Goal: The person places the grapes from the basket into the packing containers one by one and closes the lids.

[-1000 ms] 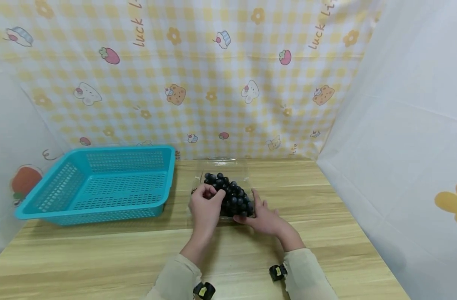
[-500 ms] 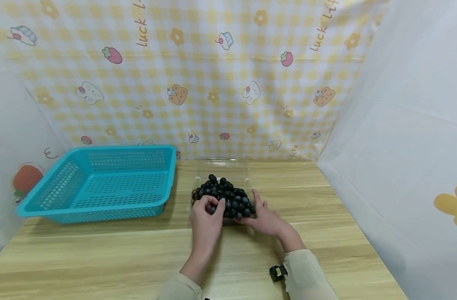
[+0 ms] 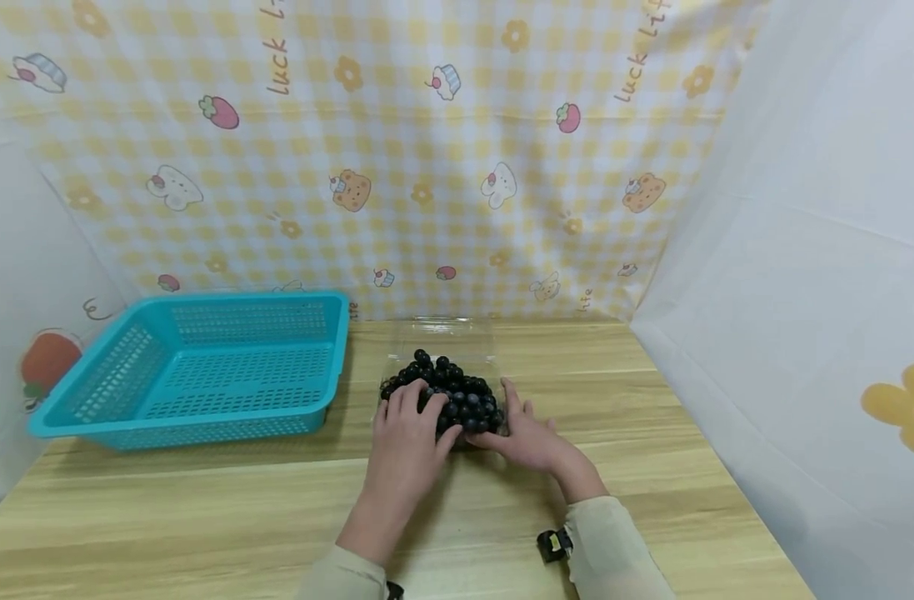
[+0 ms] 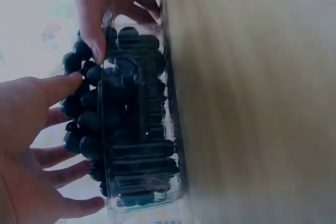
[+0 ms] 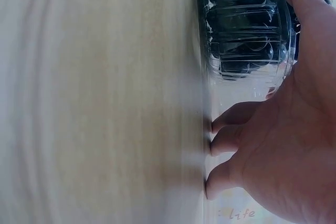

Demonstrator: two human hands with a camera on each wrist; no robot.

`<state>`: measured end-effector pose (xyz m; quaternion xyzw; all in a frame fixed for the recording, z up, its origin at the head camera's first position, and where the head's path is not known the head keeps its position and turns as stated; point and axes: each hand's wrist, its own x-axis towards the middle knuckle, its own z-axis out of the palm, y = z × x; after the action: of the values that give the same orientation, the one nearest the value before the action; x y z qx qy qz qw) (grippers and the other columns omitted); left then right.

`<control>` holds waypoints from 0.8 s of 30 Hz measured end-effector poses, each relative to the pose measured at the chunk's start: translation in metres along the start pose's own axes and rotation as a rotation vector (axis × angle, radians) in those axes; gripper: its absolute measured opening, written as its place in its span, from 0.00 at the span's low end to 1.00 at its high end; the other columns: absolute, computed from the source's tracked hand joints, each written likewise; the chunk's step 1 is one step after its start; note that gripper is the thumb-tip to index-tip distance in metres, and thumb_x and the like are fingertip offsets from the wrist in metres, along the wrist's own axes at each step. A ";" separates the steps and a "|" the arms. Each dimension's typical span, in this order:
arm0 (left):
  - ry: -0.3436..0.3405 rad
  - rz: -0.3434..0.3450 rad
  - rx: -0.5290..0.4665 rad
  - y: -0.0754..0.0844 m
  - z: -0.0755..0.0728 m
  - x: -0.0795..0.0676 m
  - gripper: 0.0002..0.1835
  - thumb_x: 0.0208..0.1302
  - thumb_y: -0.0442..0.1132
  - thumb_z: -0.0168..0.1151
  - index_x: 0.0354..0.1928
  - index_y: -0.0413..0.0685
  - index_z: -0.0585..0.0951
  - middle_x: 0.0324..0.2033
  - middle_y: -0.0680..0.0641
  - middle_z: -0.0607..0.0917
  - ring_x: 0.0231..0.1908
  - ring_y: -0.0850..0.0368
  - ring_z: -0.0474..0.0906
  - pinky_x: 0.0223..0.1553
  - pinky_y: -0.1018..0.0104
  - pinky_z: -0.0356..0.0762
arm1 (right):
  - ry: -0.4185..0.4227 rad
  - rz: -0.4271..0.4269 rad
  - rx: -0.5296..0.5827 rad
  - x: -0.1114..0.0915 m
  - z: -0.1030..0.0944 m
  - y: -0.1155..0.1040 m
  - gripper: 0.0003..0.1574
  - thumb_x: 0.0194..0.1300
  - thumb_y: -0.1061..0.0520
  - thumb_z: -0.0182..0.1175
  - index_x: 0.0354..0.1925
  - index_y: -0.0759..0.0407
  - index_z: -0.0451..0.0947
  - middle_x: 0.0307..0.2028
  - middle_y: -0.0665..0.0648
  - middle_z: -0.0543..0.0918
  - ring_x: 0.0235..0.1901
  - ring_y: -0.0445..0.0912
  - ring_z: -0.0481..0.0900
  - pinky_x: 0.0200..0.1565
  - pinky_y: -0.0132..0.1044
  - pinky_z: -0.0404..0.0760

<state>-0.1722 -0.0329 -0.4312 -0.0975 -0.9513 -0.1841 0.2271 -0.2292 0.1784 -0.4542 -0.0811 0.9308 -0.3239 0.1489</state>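
Note:
A bunch of dark grapes (image 3: 471, 404) fills a clear plastic clamshell box (image 4: 139, 156), heaped above its rim, with the lid (image 3: 443, 337) folded back behind it. My left hand (image 3: 402, 446) lies over the left front of the bunch, fingers spread; in the left wrist view its thumb touches the grapes. The right hand (image 3: 530, 440) braces the box's right front corner. Its thumb lies across the grapes at the near rim, and in the right wrist view several fingertips (image 5: 212, 190) stand on the table.
A turquoise perforated basket (image 3: 239, 379) stands left of the box on the wood-grain table (image 3: 262, 517). Behind the table hangs a yellow checked curtain (image 3: 427, 225), and a white sheet (image 3: 786, 250) borders the right side.
The left hand first pinches at the bunch, which sinks and spreads lower in the box. Now its fingers have loosened and spread over the grapes. The right hand stays at the corner.

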 end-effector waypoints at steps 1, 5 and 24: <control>-0.017 -0.002 0.011 -0.002 0.000 0.002 0.24 0.67 0.55 0.75 0.59 0.53 0.86 0.65 0.37 0.81 0.66 0.36 0.77 0.62 0.34 0.81 | -0.001 -0.001 -0.001 0.000 0.000 -0.001 0.83 0.61 0.18 0.65 0.87 0.50 0.26 0.80 0.73 0.62 0.84 0.70 0.38 0.75 0.81 0.29; -0.086 -0.017 0.040 -0.006 0.001 0.013 0.23 0.67 0.56 0.74 0.59 0.57 0.85 0.62 0.39 0.83 0.63 0.38 0.79 0.56 0.35 0.83 | -0.006 0.000 -0.005 -0.001 -0.002 -0.004 0.83 0.61 0.18 0.64 0.87 0.50 0.25 0.79 0.74 0.63 0.84 0.70 0.38 0.75 0.82 0.29; -0.347 0.005 -0.012 -0.032 0.011 0.033 0.30 0.70 0.62 0.68 0.65 0.56 0.79 0.55 0.38 0.78 0.56 0.41 0.75 0.57 0.41 0.80 | -0.036 0.011 -0.057 -0.005 -0.004 -0.006 0.84 0.61 0.12 0.58 0.86 0.51 0.23 0.76 0.70 0.71 0.84 0.70 0.40 0.76 0.81 0.34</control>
<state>-0.2140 -0.0546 -0.4351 -0.1316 -0.9748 -0.1698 0.0595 -0.2253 0.1770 -0.4461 -0.0859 0.9372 -0.2951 0.1648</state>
